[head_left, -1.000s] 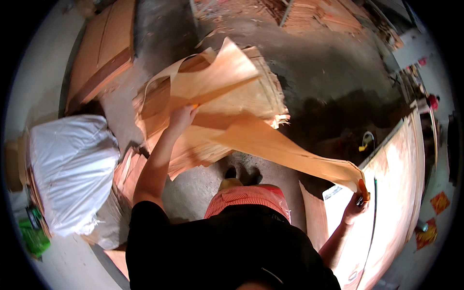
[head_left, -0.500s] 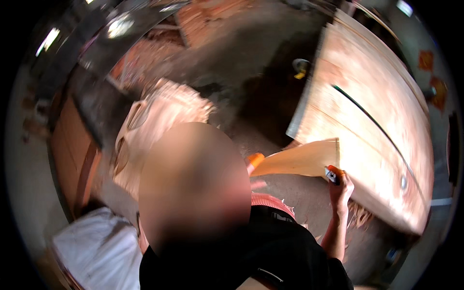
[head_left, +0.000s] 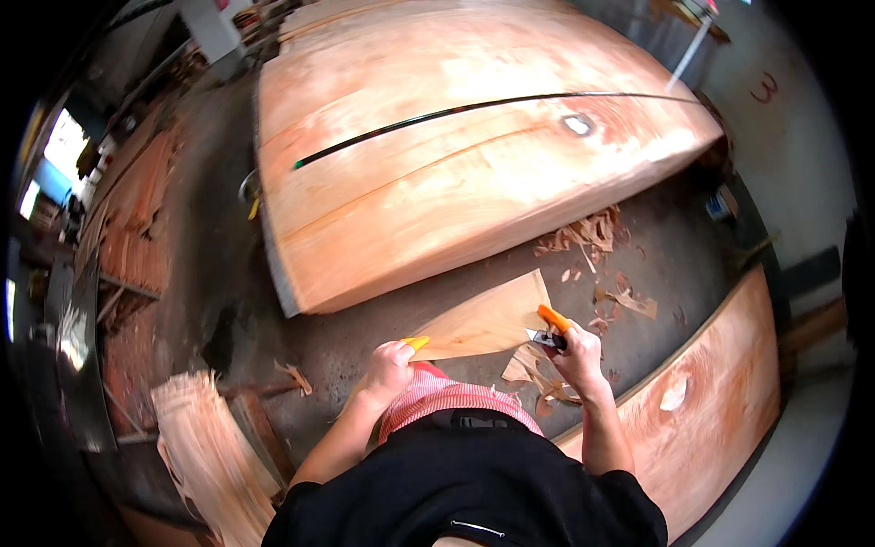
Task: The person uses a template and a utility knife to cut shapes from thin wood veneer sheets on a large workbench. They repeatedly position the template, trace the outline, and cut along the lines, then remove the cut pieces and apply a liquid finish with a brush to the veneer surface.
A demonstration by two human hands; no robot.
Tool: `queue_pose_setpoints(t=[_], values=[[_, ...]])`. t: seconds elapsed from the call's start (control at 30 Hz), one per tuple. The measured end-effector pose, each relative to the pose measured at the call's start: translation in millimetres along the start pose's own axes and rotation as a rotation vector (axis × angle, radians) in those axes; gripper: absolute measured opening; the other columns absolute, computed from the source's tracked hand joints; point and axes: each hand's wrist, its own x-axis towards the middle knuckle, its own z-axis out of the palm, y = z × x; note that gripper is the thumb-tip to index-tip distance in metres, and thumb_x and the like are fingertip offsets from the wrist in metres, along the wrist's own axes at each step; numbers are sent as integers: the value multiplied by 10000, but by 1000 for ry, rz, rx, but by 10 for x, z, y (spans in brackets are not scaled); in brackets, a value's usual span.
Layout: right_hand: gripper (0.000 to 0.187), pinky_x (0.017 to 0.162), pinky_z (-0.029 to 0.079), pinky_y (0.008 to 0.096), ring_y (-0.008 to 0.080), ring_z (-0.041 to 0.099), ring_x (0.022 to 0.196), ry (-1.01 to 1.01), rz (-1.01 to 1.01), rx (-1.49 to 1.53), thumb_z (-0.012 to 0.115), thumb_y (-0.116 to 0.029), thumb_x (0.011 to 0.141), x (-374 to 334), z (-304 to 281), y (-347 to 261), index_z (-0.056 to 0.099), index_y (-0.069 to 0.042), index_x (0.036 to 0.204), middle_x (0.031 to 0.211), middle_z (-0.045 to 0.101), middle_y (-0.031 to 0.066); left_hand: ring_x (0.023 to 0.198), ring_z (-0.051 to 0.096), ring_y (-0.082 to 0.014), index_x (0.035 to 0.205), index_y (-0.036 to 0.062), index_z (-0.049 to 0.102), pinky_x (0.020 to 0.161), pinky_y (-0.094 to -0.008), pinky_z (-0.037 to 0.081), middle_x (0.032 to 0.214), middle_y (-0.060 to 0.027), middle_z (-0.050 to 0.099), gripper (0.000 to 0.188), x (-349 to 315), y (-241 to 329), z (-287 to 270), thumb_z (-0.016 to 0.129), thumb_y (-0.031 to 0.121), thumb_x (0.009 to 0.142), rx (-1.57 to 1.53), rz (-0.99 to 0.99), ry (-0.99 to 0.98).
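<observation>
A tapering strip of pale wood veneer (head_left: 483, 319) spans the space between my two hands, in front of my body. My left hand (head_left: 392, 366) pinches its narrow left end, with a yellow-orange finger cover showing on top. My right hand (head_left: 577, 354) is closed around a utility knife (head_left: 550, 341) with a dark handle, its blade pointing left beside the strip's wide right end. Another orange cover sits on a finger of that hand. Whether the right fingers also grip the veneer, I cannot tell.
Ahead stands a large stack of veneer sheets (head_left: 437, 196) with a long dark straightedge (head_left: 419, 118) across it. Veneer scraps (head_left: 592, 232) litter the floor. Another veneer sheet (head_left: 702, 410) lies at right; a veneer bundle (head_left: 214, 456) sits at lower left.
My view has swung right, bringing the large stack from the right side to straight ahead. The veneer strip is still held, and the knife is still in my right hand.
</observation>
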Motion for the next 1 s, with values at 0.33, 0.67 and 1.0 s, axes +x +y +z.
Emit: queue_pose_setpoints(t=[0.33, 0.67, 1.0], values=[[249, 517, 406, 242, 116, 492, 535, 259, 524, 271, 650, -45, 641, 467, -361, 1394, 577, -30, 879, 631, 540, 56, 603, 549, -296, 739, 63, 609, 523, -361, 440, 650, -134, 560, 135, 2013, 66, 891, 525, 30, 639, -252, 221, -440], [128, 483, 349, 197, 58, 407, 517, 336, 559, 263, 629, -84, 712, 1792, -1040, 2362, 580, 1, 794, 588, 486, -3, 661, 578, -259, 840, 115, 624, 582, -318, 457, 719, -107, 595, 145, 4108, 272, 1538, 588, 189, 720, -369, 196, -680], [97, 464, 341, 230, 83, 395, 498, 208, 442, 302, 615, -63, 699, 3034, -1139, 3927, 571, 4, 754, 552, 461, 14, 578, 557, -287, 697, 89, 610, 518, -362, 442, 613, -116, 565, 144, 5173, 555, 2035, 585, 229, 717, -22, 31, -488]])
